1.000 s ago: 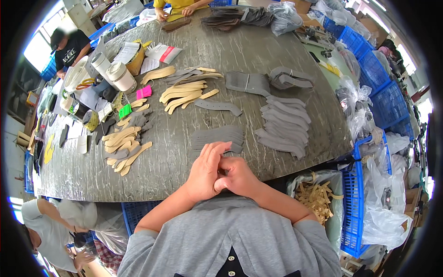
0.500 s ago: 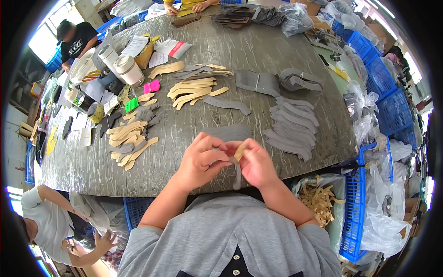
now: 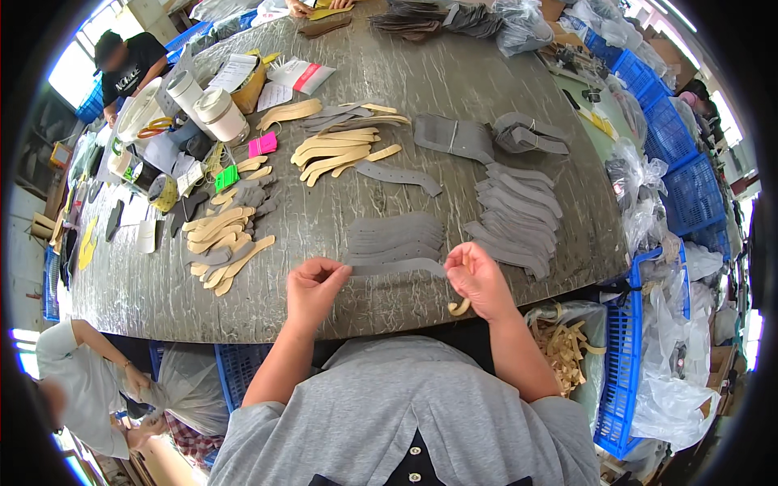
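Observation:
A curved grey strip [image 3: 397,266] is stretched between my hands just above the near part of the table. My left hand [image 3: 312,293] pinches its left end between thumb and fingers. At the other end, my right hand [image 3: 481,283] is closed on the strip and also holds a thin tan strip [image 3: 460,309], which curls out below the fingers. Right behind the held piece lies an overlapping row of similar grey strips [image 3: 395,233]. A larger fanned row of grey strips [image 3: 519,215] sits to the right, near my right hand.
Tan strips [image 3: 219,231] mixed with grey ones lie left, with another tan pile [image 3: 332,152] farther back. Tied grey bundles [image 3: 454,138] stand beyond. Jars [image 3: 222,117] crowd the back left. A lined bin of tan scraps [image 3: 559,356] and a blue crate [image 3: 620,373] stand right. A person sits at lower left.
My hands have moved apart, drawing the grey strip out straight between them. The row behind it is now uncovered. A tan strip now dangles from my right hand.

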Action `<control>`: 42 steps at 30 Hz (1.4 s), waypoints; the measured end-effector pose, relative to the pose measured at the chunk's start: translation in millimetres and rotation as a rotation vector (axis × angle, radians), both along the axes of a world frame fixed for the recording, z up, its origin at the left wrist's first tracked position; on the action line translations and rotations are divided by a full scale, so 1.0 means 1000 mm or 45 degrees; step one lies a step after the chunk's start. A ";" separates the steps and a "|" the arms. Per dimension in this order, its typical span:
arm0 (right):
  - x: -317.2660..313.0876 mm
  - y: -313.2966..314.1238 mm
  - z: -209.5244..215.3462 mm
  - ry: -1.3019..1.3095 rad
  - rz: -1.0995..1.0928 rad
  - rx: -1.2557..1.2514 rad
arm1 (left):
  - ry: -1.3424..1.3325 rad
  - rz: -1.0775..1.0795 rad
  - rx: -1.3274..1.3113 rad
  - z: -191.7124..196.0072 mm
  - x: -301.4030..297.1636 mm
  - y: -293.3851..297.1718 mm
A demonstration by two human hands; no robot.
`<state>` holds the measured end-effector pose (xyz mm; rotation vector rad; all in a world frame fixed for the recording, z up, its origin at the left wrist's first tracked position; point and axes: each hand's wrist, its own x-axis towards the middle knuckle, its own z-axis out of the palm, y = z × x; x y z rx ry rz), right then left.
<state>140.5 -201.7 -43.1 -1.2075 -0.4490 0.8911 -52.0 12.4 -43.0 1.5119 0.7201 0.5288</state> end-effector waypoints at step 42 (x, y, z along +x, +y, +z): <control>-0.022 0.047 -0.022 -1.872 0.074 -0.620 | 0.561 -0.080 0.657 -0.015 0.027 0.006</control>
